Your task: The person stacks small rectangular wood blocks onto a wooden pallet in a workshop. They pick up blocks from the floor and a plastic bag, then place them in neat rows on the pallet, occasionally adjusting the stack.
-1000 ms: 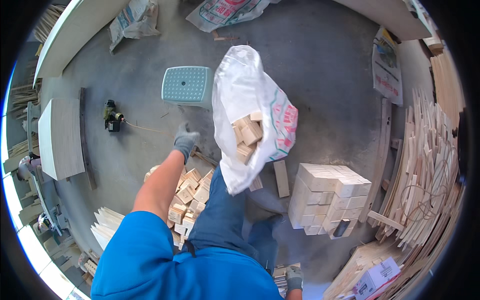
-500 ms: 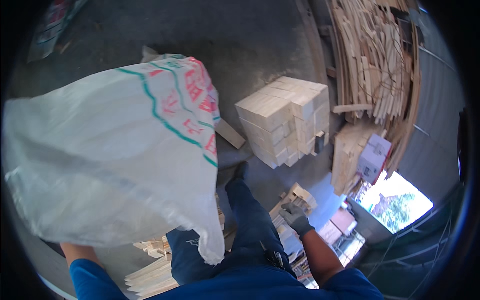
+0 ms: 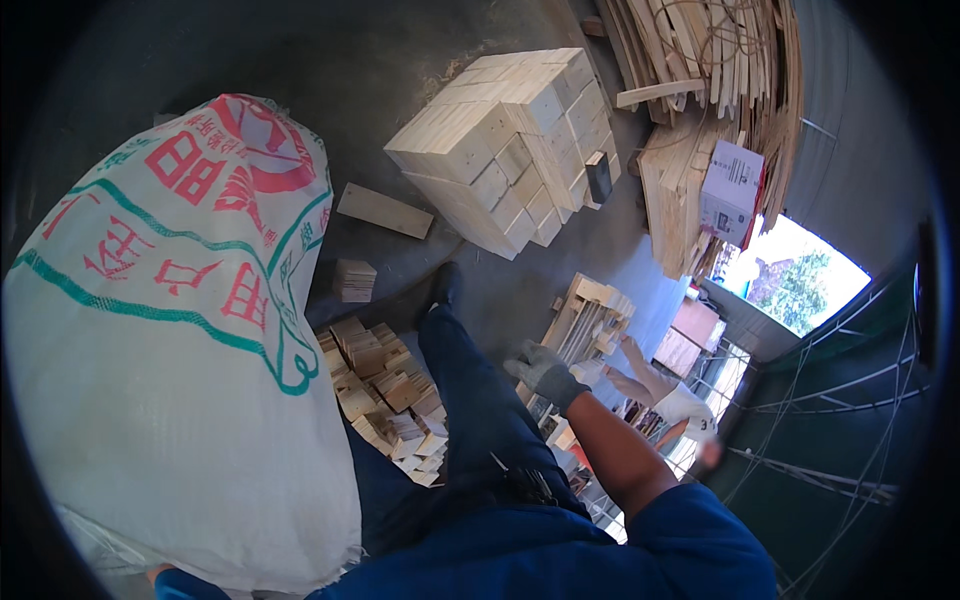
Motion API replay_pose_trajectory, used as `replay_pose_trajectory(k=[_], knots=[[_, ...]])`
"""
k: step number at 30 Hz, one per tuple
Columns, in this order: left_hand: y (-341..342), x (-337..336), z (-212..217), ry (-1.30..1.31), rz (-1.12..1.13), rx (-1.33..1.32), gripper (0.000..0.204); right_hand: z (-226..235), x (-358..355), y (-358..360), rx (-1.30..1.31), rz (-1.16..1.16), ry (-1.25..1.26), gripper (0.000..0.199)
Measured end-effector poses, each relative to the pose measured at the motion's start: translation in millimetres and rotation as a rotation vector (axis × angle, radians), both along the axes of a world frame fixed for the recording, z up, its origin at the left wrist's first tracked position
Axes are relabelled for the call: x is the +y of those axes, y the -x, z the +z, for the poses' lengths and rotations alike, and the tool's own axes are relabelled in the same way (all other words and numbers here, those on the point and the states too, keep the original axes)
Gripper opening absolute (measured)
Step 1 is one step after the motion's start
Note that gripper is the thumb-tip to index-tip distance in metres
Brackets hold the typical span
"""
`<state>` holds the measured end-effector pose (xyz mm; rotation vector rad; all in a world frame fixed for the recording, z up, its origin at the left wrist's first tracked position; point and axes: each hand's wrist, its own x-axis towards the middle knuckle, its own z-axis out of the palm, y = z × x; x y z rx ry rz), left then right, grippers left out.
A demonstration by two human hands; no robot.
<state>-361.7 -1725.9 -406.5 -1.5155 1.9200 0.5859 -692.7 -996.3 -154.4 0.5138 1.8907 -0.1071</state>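
Note:
A large white woven sack [image 3: 180, 420] with red print and green lines fills the left side and hides my left hand. Only a sliver of my left arm [image 3: 158, 572] shows below it, against the blue sleeve. My right hand [image 3: 545, 370], in a grey glove, hangs beside my right leg with its fingers loosely bent and apart, and nothing in them. Small flat wood pieces [image 3: 385, 365] lie in a heap between the sack and my leg. Beyond that heap sits a small stack of wood pieces [image 3: 355, 281].
A large stack of pale wooden blocks [image 3: 500, 150] stands ahead, near a loose board [image 3: 385, 211]. Long wood strips [image 3: 740, 60] are piled at the far right beside a white carton [image 3: 730, 190]. A co-worker [image 3: 685, 408] in a light shirt is at the right, near a wooden pallet-like stack [image 3: 590, 310].
The sack has swung lower and to the left, uncovering the wood heap and the board. My right hand has moved up and left. The co-worker has come into sight.

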Motion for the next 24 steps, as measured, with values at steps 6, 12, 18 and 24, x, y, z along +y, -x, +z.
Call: replay_pose_trajectory(k=[6,12,18,24], knots=[[34,15,85,0.000,-0.065,0.013,0.074,8,99,-71,0.266,-0.022,0.095,0.043],[84,60,220,0.040,-0.135,0.047,0.070,31,174,-144,0.278,-0.380,0.068,0.042],[208,174,381,0.247,-0.210,0.140,0.067,5,267,-247,0.291,-0.661,0.078,0.047],[393,309,550,0.452,-0.303,0.536,0.063,-10,365,-281,0.325,-0.912,0.109,0.047]])
